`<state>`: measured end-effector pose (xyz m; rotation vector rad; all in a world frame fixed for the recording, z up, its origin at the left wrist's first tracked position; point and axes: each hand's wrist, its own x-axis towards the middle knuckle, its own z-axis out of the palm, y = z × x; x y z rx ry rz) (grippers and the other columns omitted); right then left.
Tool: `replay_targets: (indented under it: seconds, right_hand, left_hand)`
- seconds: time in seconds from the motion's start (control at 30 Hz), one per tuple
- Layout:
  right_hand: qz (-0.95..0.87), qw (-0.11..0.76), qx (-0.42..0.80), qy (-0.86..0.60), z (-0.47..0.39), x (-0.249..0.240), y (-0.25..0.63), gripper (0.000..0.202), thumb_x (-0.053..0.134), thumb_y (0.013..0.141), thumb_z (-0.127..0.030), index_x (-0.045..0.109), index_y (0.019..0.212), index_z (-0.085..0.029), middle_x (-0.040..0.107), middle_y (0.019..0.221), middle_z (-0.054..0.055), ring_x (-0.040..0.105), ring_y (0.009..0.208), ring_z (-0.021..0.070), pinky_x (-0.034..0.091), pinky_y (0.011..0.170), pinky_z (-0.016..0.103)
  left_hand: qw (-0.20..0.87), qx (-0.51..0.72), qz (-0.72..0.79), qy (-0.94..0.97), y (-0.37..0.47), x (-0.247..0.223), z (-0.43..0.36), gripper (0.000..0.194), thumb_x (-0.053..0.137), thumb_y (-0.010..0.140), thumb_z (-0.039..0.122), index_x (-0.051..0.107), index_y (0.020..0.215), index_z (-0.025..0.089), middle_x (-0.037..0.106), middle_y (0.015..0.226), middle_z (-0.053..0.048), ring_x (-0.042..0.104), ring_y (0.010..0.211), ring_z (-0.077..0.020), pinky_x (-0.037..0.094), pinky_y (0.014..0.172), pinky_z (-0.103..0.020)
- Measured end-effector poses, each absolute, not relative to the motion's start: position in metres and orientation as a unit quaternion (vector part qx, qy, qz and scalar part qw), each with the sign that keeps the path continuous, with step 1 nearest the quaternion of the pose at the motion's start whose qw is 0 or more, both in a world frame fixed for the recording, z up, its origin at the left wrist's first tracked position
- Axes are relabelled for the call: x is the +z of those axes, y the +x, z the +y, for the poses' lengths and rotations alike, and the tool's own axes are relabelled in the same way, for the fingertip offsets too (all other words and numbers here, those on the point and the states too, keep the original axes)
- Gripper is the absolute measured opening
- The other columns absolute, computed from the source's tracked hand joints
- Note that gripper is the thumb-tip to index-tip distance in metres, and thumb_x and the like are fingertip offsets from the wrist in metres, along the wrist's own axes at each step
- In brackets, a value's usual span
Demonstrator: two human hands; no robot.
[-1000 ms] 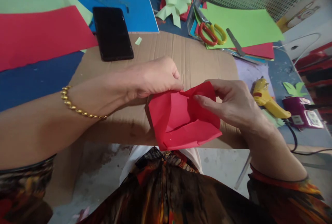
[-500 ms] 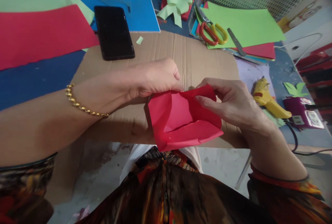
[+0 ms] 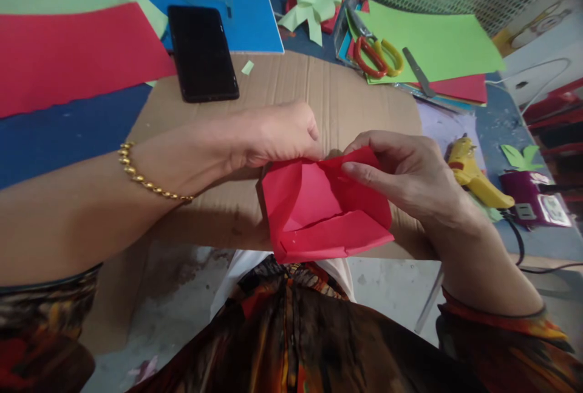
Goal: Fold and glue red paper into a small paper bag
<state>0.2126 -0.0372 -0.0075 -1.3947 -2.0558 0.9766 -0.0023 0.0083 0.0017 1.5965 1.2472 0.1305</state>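
A folded red paper box (image 3: 321, 195), open at the top, is held over the near edge of the cardboard sheet (image 3: 364, 101). My right hand (image 3: 403, 171) pinches its far right wall, with the thumb inside and the fingers behind. At the far left rim, my left hand (image 3: 289, 132) is closed with its fingers curled down against the paper; the fingertips are hidden behind the wall. A gold bead bracelet (image 3: 141, 180) circles my left wrist.
Beyond the hands lie a black phone (image 3: 203, 53), scissors (image 3: 376, 56) and a metal blade (image 3: 416, 71) on green paper (image 3: 437, 41). A yellow glue gun (image 3: 476, 174) rests at the right. Red paper (image 3: 77, 56) covers the left side. A red paper piece with a pale green bow (image 3: 314, 1) stands behind.
Both hands keep their hold on the red paper box, almost still. The whole view has shifted slightly.
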Motion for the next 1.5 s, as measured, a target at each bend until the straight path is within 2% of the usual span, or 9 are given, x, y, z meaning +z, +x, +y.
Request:
replay_targets:
  seconds: [0.1,0.23,0.43,0.57,0.8,0.97,1.1,1.27,1.5]
  right_hand:
    - [-0.749,0.240,0.370,-0.495,-0.038,-0.006,0.211,0.024,0.076,0.090,-0.046,0.073,0.080,-0.025,0.070,0.081,0.002,0.059,0.075,0.0194,0.044,0.067,0.036]
    - [-0.750,0.237,0.392,-0.477,-0.039,-0.004,0.208,0.030,0.076,0.092,-0.053,0.076,0.081,-0.025,0.074,0.086,0.004,0.063,0.079,0.0203,0.046,0.070,0.037]
    - [-0.735,0.214,0.387,-0.514,-0.042,0.001,0.202,0.037,0.076,0.091,-0.059,0.074,0.077,-0.024,0.073,0.080,0.003,0.060,0.074,0.0189,0.044,0.064,0.034]
    - [-0.729,0.194,0.383,-0.533,-0.045,0.004,0.200,0.034,0.075,0.092,-0.054,0.072,0.074,-0.025,0.069,0.071,0.001,0.057,0.069,0.0181,0.041,0.061,0.033]
    - [-0.740,0.202,0.421,-0.484,-0.042,0.002,0.204,0.027,0.074,0.092,-0.048,0.078,0.084,-0.023,0.075,0.084,0.004,0.062,0.077,0.0198,0.045,0.068,0.035]
    - [-0.746,0.193,0.433,-0.467,-0.041,0.002,0.205,0.028,0.072,0.093,-0.045,0.076,0.077,-0.021,0.073,0.082,0.004,0.061,0.074,0.0179,0.044,0.065,0.033]
    - [-0.724,0.208,0.442,-0.487,-0.043,0.001,0.204,0.025,0.076,0.089,-0.045,0.080,0.080,-0.022,0.077,0.082,0.003,0.065,0.075,0.0186,0.048,0.065,0.032]
    - [-0.722,0.204,0.402,-0.526,-0.043,0.000,0.202,0.018,0.077,0.088,-0.041,0.082,0.083,-0.024,0.077,0.077,0.002,0.064,0.071,0.0179,0.045,0.062,0.031]
    - [-0.738,0.213,0.371,-0.522,-0.042,0.001,0.202,0.014,0.078,0.086,-0.038,0.075,0.079,-0.026,0.074,0.074,0.001,0.064,0.072,0.0195,0.048,0.064,0.033]
  left_hand:
    - [0.526,0.055,0.528,0.664,-0.002,0.001,0.008,0.027,0.065,0.085,0.013,0.051,0.063,0.015,0.041,0.053,0.006,0.040,0.051,-0.0038,0.019,0.059,-0.025]
    - [0.533,0.062,0.521,0.664,0.000,0.002,0.006,0.030,0.065,0.086,0.013,0.049,0.060,0.016,0.043,0.051,0.006,0.039,0.049,-0.0043,0.020,0.056,-0.025]
    - [0.573,0.081,0.476,0.662,-0.003,0.007,0.001,0.027,0.058,0.090,0.008,0.050,0.064,0.013,0.039,0.052,0.009,0.033,0.051,0.0001,0.020,0.059,-0.020]
    - [0.596,0.085,0.449,0.660,-0.006,0.006,0.000,0.026,0.058,0.088,0.009,0.053,0.063,0.014,0.040,0.052,0.007,0.034,0.049,-0.0017,0.020,0.055,-0.022]
    - [0.584,0.074,0.446,0.674,-0.006,0.006,0.000,0.027,0.061,0.088,0.011,0.054,0.062,0.014,0.041,0.053,0.006,0.037,0.051,-0.0042,0.022,0.056,-0.023]
    - [0.589,0.057,0.456,0.665,-0.005,0.010,-0.002,0.030,0.057,0.091,0.008,0.051,0.062,0.014,0.040,0.054,0.006,0.037,0.052,-0.0021,0.023,0.059,-0.022]
    - [0.586,0.049,0.457,0.668,-0.004,0.012,-0.002,0.033,0.055,0.090,0.005,0.047,0.059,0.014,0.041,0.054,0.006,0.037,0.051,-0.0021,0.022,0.058,-0.022]
    - [0.595,0.051,0.445,0.667,-0.004,0.010,-0.001,0.035,0.055,0.090,0.007,0.047,0.056,0.016,0.039,0.054,0.006,0.037,0.049,-0.0035,0.019,0.054,-0.023]
    - [0.612,0.054,0.420,0.668,-0.006,0.008,0.001,0.031,0.056,0.089,0.010,0.049,0.059,0.015,0.040,0.057,0.005,0.039,0.050,-0.0027,0.019,0.056,-0.021]
